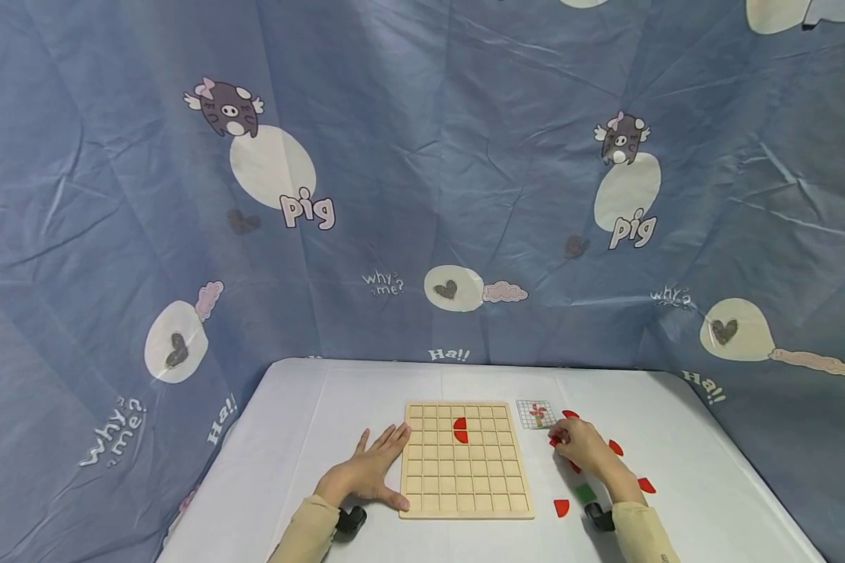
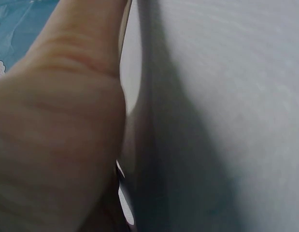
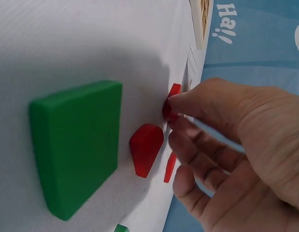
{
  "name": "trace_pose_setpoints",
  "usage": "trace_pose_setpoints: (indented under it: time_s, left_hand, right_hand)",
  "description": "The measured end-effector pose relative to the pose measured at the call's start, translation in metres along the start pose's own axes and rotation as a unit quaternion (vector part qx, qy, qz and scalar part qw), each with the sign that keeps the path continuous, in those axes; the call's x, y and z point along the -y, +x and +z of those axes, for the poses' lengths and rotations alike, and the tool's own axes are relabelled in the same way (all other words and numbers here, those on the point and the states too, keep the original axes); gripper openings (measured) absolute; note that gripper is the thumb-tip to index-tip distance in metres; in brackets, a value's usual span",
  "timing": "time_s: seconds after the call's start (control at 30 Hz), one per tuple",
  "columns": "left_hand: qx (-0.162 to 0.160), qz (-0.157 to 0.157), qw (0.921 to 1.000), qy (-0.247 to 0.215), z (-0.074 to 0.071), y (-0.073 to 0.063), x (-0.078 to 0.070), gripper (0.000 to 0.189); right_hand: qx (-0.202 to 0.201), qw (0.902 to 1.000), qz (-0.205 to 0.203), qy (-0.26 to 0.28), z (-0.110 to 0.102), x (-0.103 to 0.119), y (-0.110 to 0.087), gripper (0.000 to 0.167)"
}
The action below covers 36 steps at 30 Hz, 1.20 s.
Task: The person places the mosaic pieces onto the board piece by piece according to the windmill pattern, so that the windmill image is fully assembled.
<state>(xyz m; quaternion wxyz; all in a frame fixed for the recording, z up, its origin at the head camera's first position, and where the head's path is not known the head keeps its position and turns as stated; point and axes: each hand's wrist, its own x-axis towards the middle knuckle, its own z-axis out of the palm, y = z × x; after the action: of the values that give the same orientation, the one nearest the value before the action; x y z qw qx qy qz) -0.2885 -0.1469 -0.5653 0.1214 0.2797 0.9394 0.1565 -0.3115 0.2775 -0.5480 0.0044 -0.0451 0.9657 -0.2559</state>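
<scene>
A wooden board with a grid of square recesses lies on the table. Two red quarter-circle pieces sit in its upper part, an upper one and a lower one. Fingers spread, my left hand rests against the board's left edge; its wrist view shows mostly the hand's side and white cloth. Right of the board, my right hand pinches a red quarter-circle piece between thumb and fingers, low over the table. Near it lie a green square block and another red piece.
A small pattern card with a red and green figure on a grid lies beside the board's upper right corner. More red pieces lie around the right arm, including one nearest the front and one farther right. A blue curtain hangs behind.
</scene>
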Motion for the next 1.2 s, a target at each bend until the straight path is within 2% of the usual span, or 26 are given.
trace_pose_setpoints:
  time_s: [0.17, 0.3, 0.6, 0.87, 1.2]
  left_hand:
    - [0.0, 0.001, 1.0, 0.003, 0.0006, -0.0001, 0.0006, 0.131]
    - [-0.001, 0.0, 1.0, 0.006, 0.0009, 0.0005, 0.0013, 0.131]
    - [-0.002, 0.0, 1.0, 0.003, 0.0029, 0.0011, 0.0024, 0.131]
    - [-0.003, -0.001, 1.0, 0.004, 0.0032, 0.0024, 0.0025, 0.13]
    - [-0.004, 0.001, 1.0, 0.005, 0.0022, 0.0013, 0.0019, 0.131]
  right_hand:
    - [0.011, 0.9998, -0.014, -0.006, 0.0006, -0.0011, 0.0006, 0.024]
    - [0.012, 0.9998, -0.002, -0.014, 0.0005, -0.0017, 0.0011, 0.026]
    - [0.003, 0.9998, 0.004, -0.021, 0.0013, -0.0014, 0.0006, 0.021]
    - [0.009, 0.9997, 0.011, -0.019, 0.0019, -0.0011, 0.0021, 0.023]
    - [-0.002, 0.9995, -0.025, -0.02, 0.0043, -0.0009, 0.0004, 0.019]
